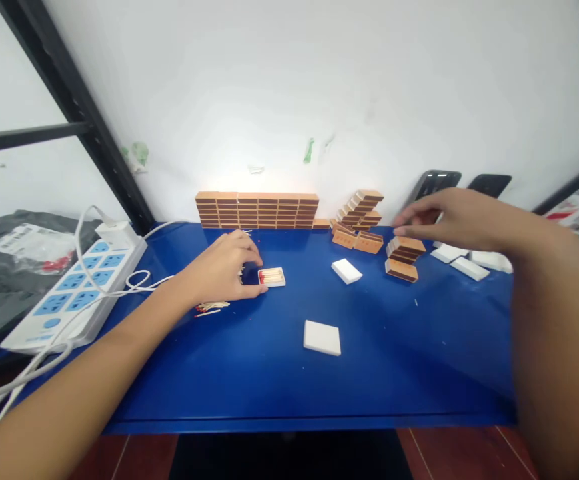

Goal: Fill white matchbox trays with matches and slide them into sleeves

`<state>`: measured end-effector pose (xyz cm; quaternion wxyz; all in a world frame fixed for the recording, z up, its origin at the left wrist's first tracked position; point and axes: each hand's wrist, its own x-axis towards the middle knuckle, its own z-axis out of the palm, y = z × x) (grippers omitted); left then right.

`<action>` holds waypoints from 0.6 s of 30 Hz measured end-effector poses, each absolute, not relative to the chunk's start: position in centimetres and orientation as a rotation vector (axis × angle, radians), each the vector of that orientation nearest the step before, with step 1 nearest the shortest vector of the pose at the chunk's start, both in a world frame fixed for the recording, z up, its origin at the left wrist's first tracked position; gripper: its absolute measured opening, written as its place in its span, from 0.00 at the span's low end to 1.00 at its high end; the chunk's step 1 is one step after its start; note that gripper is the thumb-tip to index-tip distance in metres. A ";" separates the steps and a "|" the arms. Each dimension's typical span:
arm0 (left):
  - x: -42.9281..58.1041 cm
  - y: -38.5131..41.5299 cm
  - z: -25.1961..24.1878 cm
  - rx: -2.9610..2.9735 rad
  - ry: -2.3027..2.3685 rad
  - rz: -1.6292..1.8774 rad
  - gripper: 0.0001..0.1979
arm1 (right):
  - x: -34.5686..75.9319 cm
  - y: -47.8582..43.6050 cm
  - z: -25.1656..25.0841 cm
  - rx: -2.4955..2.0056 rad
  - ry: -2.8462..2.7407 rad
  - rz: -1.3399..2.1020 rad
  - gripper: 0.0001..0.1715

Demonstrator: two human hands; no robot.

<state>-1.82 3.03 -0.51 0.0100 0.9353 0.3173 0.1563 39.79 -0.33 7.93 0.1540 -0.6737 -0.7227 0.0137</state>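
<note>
My left hand (pixel 227 267) is curved around the left end of a white matchbox tray (pixel 280 277), with thumb and forefinger at its sides. Red-tipped matches (pixel 271 275) lie inside that tray. Loose matches (pixel 213 307) are heaped under and beside the same hand, partly hidden by it. At the right, my right hand (pixel 432 213) hovers over a small stack of brown matchbox sleeves (pixel 404 253). Its fingers are bent and slightly apart, and nothing shows between them. Two white trays (pixel 322 338) lie separately on the blue table, seemingly bottom up.
Matchboxes form a neat wall (pixel 258 211) against the white wall, with a leaning pile (pixel 358 212) beside it. More white trays (pixel 469 267) lie at the right, near dark phone-like objects (pixel 434 180). A power strip (pixel 77 287) with white cables runs along the left.
</note>
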 end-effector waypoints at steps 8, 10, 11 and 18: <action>-1.5 2.9 -0.8 2.891 0.953 0.463 0.16 | 44.0 -1.6 4.6 -2.079 -2.173 0.521 0.16; -1.5 2.9 -0.7 2.901 0.949 0.466 0.15 | 42.5 -1.1 4.2 -2.071 -2.203 0.480 0.16; -1.5 2.9 -0.7 2.907 0.942 0.465 0.15 | 41.6 -0.5 3.9 -2.036 -2.203 0.394 0.15; -1.5 2.7 -0.6 2.927 0.928 0.472 0.16 | 39.6 3.6 0.4 -1.847 -2.274 -0.258 0.22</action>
